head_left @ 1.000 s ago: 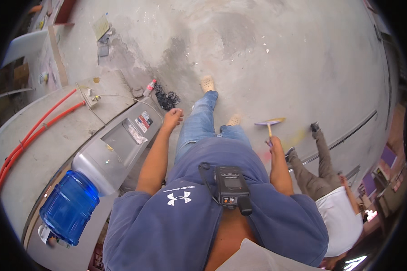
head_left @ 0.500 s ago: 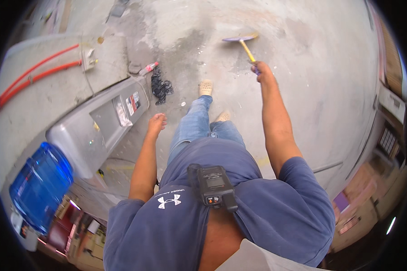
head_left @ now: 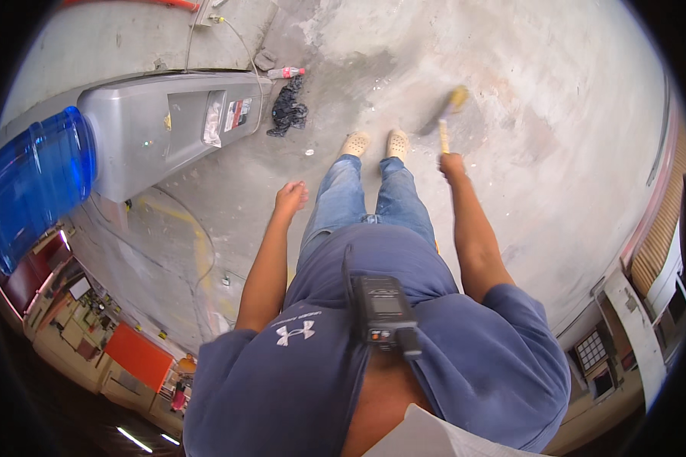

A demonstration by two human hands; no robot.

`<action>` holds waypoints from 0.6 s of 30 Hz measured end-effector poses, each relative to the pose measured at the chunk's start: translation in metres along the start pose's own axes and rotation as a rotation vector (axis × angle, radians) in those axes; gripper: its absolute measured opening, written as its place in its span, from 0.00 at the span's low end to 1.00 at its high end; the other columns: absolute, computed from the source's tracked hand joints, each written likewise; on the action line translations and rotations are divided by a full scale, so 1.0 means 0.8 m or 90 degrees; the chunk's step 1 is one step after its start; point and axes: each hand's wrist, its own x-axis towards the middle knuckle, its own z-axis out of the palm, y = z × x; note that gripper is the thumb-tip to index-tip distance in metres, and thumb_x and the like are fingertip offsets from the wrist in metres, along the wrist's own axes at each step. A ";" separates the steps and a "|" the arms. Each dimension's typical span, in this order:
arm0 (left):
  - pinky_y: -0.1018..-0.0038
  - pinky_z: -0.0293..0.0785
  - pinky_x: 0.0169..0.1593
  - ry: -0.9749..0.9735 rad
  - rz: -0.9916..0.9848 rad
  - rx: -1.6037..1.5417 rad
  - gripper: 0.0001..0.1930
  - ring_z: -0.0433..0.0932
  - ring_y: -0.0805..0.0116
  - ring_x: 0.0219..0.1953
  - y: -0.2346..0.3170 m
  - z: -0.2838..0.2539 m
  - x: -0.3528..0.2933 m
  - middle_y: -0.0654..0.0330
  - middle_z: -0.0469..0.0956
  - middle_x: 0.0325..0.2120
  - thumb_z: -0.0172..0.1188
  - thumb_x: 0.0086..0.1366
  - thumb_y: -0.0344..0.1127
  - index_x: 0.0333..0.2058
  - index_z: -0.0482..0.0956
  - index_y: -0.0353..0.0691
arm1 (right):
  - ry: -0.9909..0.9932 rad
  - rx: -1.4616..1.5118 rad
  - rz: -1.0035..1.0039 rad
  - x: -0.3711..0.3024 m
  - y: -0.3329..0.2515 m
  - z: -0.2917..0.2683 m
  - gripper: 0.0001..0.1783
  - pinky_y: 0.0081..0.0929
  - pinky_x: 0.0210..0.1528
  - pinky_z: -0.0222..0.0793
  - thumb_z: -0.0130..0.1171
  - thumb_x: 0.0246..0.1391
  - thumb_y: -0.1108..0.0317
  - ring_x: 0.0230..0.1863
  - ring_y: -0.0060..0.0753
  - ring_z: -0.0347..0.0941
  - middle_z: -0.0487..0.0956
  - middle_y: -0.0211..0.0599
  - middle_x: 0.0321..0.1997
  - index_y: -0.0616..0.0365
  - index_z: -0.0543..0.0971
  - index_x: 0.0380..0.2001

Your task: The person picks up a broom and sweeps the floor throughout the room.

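A: What fills most of the view?

B: A bare grey concrete floor [head_left: 556, 99], seen from above the person's own head. At upper left a grey water dispenser [head_left: 168, 126] stands on it with a large blue bottle [head_left: 34, 183] on its top.

A: And the person?

B: Standing in a blue hooded top and jeans, feet together in pale shoes [head_left: 375, 143]. A black radio [head_left: 381, 308] is clipped at the chest.

A: What are the hands doing?

B: The right hand [head_left: 453, 165] has its fingers wrapped tight around a yellow-handled brush [head_left: 448, 114] — the blurred head sits against the floor just right of the shoes. The left hand [head_left: 291, 196] hangs empty beside the thigh, fingers loosely curled.

A: Anything smaller?

B: A crumpled black rag [head_left: 288, 110] lies near the dispenser's base — a small plastic bottle [head_left: 284, 73] lies just above it.
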 end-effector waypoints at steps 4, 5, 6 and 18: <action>0.72 0.68 0.35 0.016 0.001 -0.071 0.17 0.72 0.68 0.33 -0.041 0.038 -0.041 0.58 0.73 0.33 0.48 0.57 0.43 0.42 0.68 0.40 | -0.090 -0.127 -0.137 -0.016 -0.081 0.047 0.13 0.31 0.14 0.60 0.47 0.41 0.65 0.12 0.32 0.66 0.72 0.41 0.14 0.66 0.74 0.20; 0.72 0.68 0.35 0.018 -0.005 -0.067 0.18 0.72 0.67 0.33 -0.059 0.041 -0.050 0.58 0.73 0.34 0.48 0.57 0.43 0.43 0.67 0.40 | -0.096 -0.133 -0.145 -0.025 -0.090 0.051 0.13 0.31 0.14 0.60 0.47 0.41 0.65 0.12 0.32 0.66 0.72 0.41 0.14 0.66 0.74 0.20; 0.72 0.68 0.35 0.027 -0.004 -0.075 0.18 0.72 0.67 0.33 -0.078 0.044 -0.058 0.58 0.73 0.34 0.48 0.57 0.43 0.43 0.67 0.40 | -0.159 -0.163 -0.159 -0.038 -0.107 0.048 0.13 0.31 0.14 0.60 0.48 0.42 0.65 0.12 0.31 0.66 0.72 0.41 0.14 0.66 0.74 0.20; 0.73 0.69 0.33 0.043 -0.066 -0.182 0.20 0.73 0.68 0.32 -0.146 0.078 -0.082 0.57 0.73 0.34 0.50 0.56 0.45 0.43 0.67 0.40 | -0.063 0.013 -0.197 -0.080 0.035 -0.089 0.12 0.27 0.11 0.56 0.49 0.40 0.66 0.09 0.26 0.60 0.67 0.35 0.11 0.62 0.73 0.28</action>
